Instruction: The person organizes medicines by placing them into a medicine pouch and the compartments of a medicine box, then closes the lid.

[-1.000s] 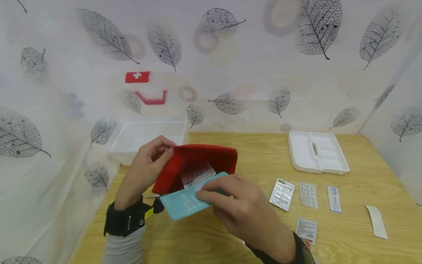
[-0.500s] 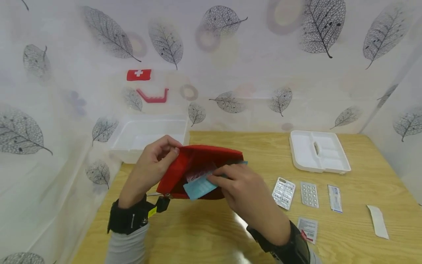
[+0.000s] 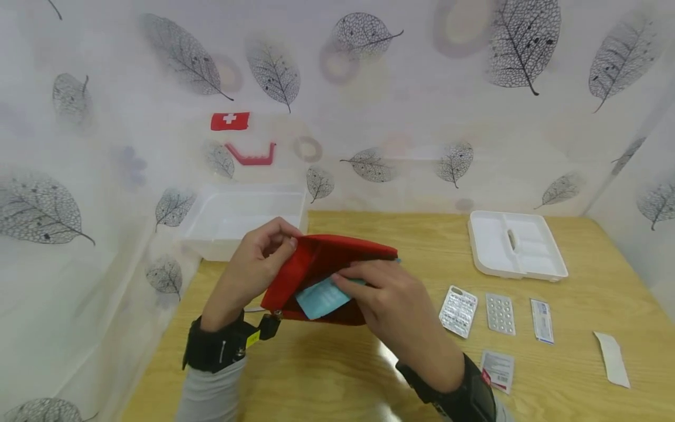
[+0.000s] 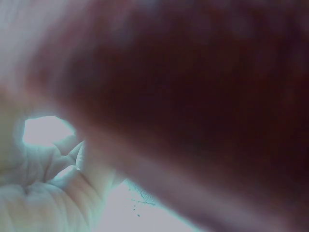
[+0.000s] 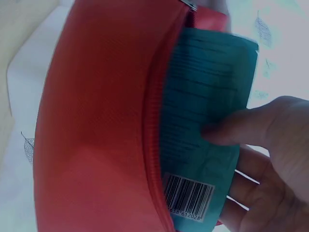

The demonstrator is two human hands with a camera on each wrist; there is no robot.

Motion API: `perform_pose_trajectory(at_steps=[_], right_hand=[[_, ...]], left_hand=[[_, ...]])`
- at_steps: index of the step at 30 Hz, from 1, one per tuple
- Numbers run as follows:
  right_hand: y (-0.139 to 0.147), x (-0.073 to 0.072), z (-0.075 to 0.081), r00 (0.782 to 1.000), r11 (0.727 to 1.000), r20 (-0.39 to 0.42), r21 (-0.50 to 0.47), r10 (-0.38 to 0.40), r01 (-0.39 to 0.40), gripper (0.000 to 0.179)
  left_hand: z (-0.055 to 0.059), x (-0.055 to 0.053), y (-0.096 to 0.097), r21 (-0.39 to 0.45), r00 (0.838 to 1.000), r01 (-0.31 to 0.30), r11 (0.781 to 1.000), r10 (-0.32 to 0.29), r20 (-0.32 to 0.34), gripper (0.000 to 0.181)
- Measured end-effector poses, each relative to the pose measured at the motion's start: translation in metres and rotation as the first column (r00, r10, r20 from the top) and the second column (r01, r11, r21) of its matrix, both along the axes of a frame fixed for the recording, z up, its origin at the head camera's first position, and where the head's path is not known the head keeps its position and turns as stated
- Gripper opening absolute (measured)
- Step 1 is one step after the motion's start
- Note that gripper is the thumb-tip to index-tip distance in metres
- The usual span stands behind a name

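The right hand (image 3: pixel 392 310) pinches a teal packet (image 3: pixel 320 298), its thumb (image 5: pixel 231 128) flat on the printed face and the other fingers behind. The packet sits partly inside the open mouth of a red pouch (image 5: pixel 99 116), alongside the zip (image 5: pixel 150 121), with a barcode (image 5: pixel 188 197) showing near one end. The left hand (image 3: pixel 258 264) grips the pouch's left end between thumb and fingers, holding it above the table (image 3: pixel 422 246); the left wrist view is too dark and blurred to tell how all of its fingers lie.

Beyond the hands, a white tub (image 3: pixel 211 248) stands at the table's far left corner. A white divided tray (image 3: pixel 490 240) lies near the far right corner. Between the tray and the near edge are a larger blister pack (image 3: pixel 459 312), a smaller blister pack (image 3: pixel 500 314) and a slim packet (image 3: pixel 542 321) in a row, with a silver sachet (image 3: pixel 497 370) nearer the near edge. A white strip (image 3: pixel 612 358) lies closest to the right edge.
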State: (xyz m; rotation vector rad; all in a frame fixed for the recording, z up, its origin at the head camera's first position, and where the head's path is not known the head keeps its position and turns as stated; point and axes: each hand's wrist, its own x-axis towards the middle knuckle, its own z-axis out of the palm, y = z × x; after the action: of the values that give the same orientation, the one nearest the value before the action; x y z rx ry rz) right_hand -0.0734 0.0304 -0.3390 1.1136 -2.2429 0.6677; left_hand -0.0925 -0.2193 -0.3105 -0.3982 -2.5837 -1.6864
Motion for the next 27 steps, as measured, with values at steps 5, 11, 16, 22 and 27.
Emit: perform_pose_trajectory(at_steps=[5,11,16,22,27], right_hand=[[-0.006,-0.006,-0.011,0.999,0.986,0.052,0.17,-0.007,-0.002,0.025],[-0.014,-0.01,-0.023,0.995,0.971,0.08,0.236,-0.053,0.033,0.027],[-0.019,-0.015,-0.029,0.996,0.966,0.049,0.249,-0.08,0.065,0.032],[-0.018,-0.011,-0.027,0.993,0.974,0.106,0.225,-0.042,0.017,0.047],[-0.014,0.0,-0.014,0.989,0.994,0.104,-0.002,0.108,-0.109,0.04]], left_hand=[[0.0,-0.001,0.002,-0.024,1.0,0.004,1.0,-0.004,-0.001,0.014],[-0.001,0.0,0.003,-0.019,1.0,0.003,1.0,-0.002,0.02,0.014],[-0.001,-0.001,0.002,-0.033,1.0,-0.02,0.999,0.02,-0.005,0.014],[-0.001,-0.004,-0.003,0.012,0.999,-0.033,0.999,0.033,-0.004,0.014],[0.001,-0.005,-0.007,0.085,0.999,-0.031,0.996,0.028,0.03,0.015]])
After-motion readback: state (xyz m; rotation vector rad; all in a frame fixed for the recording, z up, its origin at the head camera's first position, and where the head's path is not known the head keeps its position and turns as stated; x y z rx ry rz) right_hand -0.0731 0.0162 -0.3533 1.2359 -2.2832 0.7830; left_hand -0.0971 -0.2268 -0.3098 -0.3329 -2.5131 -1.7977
